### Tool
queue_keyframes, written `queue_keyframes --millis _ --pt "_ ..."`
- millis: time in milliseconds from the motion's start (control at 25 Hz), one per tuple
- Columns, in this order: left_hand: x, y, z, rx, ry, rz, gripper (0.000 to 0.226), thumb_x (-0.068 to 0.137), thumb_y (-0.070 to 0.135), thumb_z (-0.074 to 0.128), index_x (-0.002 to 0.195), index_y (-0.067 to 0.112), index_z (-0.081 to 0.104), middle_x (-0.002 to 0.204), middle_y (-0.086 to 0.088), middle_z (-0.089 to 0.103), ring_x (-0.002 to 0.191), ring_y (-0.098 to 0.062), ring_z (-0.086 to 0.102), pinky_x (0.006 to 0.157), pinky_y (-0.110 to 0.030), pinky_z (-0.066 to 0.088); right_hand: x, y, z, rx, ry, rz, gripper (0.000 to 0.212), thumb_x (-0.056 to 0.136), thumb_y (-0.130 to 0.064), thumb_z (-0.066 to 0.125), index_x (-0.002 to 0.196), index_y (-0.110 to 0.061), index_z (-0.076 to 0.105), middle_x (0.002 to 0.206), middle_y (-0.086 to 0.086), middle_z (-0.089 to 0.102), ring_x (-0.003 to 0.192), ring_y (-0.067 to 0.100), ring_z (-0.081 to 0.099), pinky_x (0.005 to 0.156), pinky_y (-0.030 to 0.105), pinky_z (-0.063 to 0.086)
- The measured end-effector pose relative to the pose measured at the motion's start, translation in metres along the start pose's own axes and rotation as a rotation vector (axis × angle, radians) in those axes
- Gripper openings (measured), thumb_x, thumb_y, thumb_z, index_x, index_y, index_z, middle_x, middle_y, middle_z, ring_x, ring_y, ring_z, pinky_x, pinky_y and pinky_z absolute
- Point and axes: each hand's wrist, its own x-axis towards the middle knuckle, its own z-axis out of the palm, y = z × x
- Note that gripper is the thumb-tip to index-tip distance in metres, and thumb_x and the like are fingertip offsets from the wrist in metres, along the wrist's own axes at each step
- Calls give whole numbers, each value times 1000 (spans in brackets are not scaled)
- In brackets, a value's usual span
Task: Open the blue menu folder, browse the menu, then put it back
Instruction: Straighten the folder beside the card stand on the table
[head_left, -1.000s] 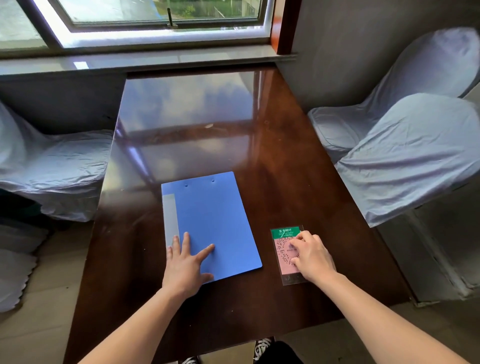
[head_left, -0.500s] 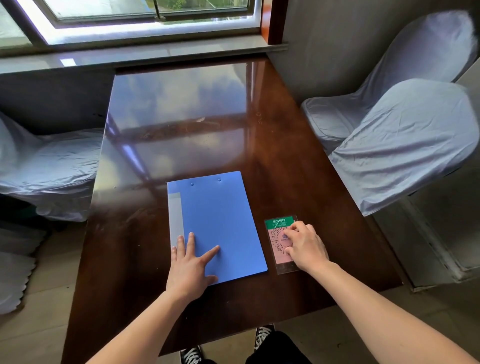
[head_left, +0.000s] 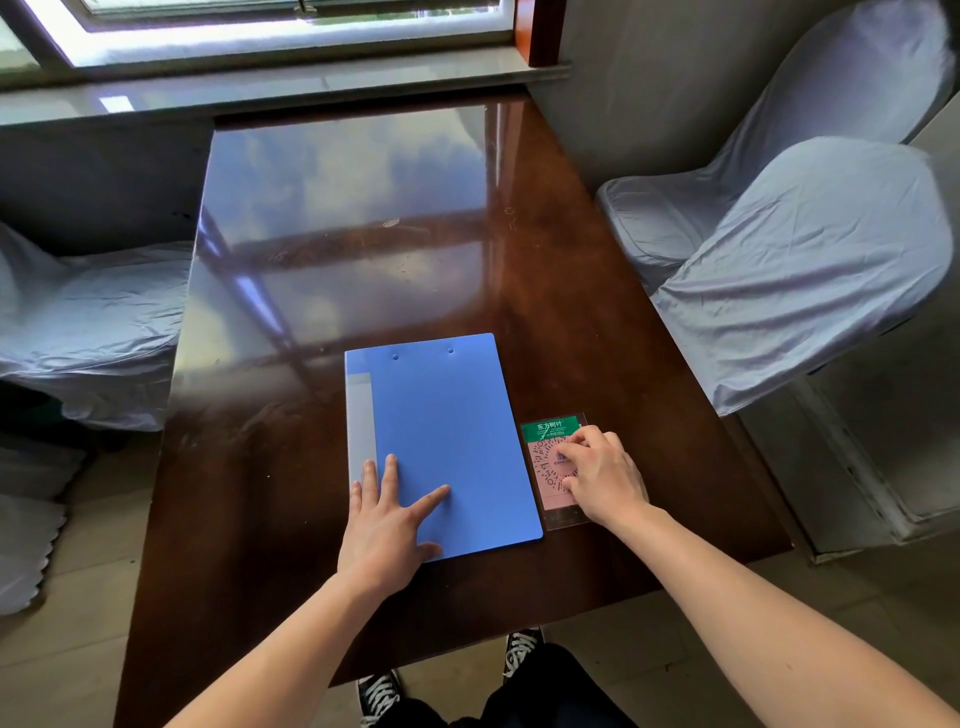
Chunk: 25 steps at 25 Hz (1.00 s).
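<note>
The blue menu folder (head_left: 447, 431) lies shut and flat on the dark wooden table (head_left: 363, 270), near its front edge, with a grey spine strip along its left side. My left hand (head_left: 387, 517) rests flat on the folder's near left corner, fingers spread. My right hand (head_left: 602, 475) lies on a clear acrylic card (head_left: 545, 441) with a green header and pink code panel, just right of the folder; its fingers are curled over the card, pressing on it.
Chairs under pale grey covers stand on the right (head_left: 800, 260) and on the left (head_left: 88, 322) of the table. A window sill (head_left: 291, 88) runs along the table's far end. My shoes (head_left: 379, 693) show below the front edge.
The view has shifted, so folder and card sit further right in the frame. Both hands stay where they were on the folder and the card.
</note>
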Motion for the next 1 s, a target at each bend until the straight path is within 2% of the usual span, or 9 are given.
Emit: queue_keyframes --millis 1000 --pt "3 3 5 -10 11 -20 77 83 58 63 146 55 18 164 -19 -8 147 -44 -16 121 -56 -1 2 2 8 -39 13 -14 40 85 -30 72 124 -27 62 129 2 52 116 20 47 91 35 51"
